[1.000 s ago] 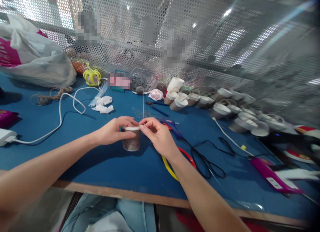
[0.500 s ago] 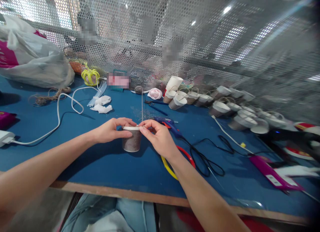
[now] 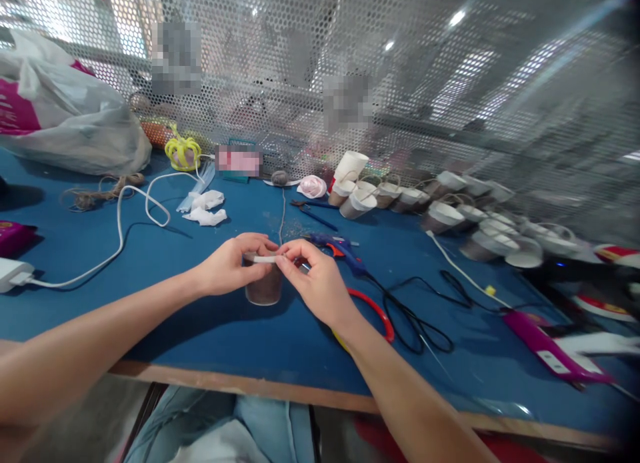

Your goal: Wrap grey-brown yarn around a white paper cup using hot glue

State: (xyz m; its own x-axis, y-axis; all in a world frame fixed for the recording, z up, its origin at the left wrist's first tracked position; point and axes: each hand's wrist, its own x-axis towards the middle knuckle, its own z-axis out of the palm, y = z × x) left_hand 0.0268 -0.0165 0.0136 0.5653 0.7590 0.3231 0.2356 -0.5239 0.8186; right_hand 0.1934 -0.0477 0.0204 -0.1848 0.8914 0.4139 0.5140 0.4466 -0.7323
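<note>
A small paper cup, its side brown and its rim white, stands in front of me. My left hand grips the cup's left side at the rim, thumb in front and fingers behind. At the right of the rim, my right hand pinches with thumb and forefinger; grey twine runs from near those fingertips back to a small ball of twine. Whether the fingers press the twine or only the rim is hidden. A blue glue gun lies just beyond my right hand.
Several cups with twine handles stand at the back right. Scissors with a red and yellow handle lie under my right forearm. Pliers, a purple power strip, black cable, white cable and a plastic bag are around.
The twine, straight before, now hangs slightly slack and curved. My left thumb has shifted a little right along the rim, and the rim looks more edge-on. Both hands stay at the cup.
</note>
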